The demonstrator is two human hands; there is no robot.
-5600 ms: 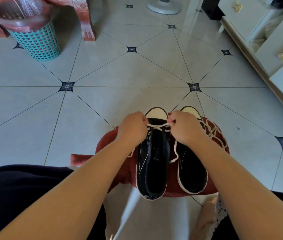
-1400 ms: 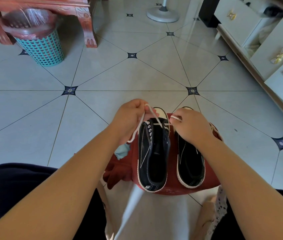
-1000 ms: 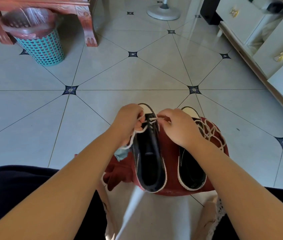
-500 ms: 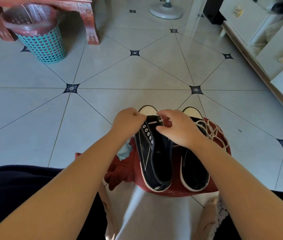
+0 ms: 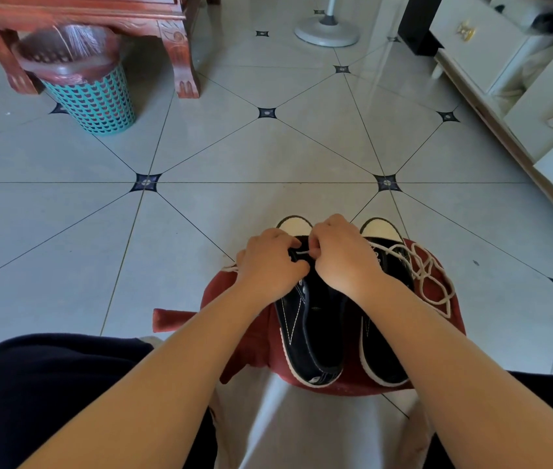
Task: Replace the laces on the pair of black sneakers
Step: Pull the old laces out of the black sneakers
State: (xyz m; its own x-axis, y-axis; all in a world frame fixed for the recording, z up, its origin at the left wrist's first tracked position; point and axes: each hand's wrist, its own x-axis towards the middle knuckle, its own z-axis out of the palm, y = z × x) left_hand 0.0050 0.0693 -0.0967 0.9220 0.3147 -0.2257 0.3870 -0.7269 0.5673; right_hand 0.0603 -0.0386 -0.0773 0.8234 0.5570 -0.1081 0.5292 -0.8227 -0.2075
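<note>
- Seemingly early in the relacing, a white lace (image 5: 302, 252) is held taut near the far edge of the red stool (image 5: 437, 333), pinched between the curled fingers of the left hand (image 5: 270, 262) and the right hand (image 5: 342, 255).
- The left sneaker (image 5: 309, 333) is being threaded at its eyelets nearest the toe. Next, the ends are judged to need crossing and feeding through the following pair.
- It and the right sneaker (image 5: 383, 350) are set side by side on the stool, long axes parallel, toes pointed away from the person and heels at the stool's near edge.
- A loose lace (image 5: 427, 275) is draped from the right sneaker toward the stool's right edge.
</note>
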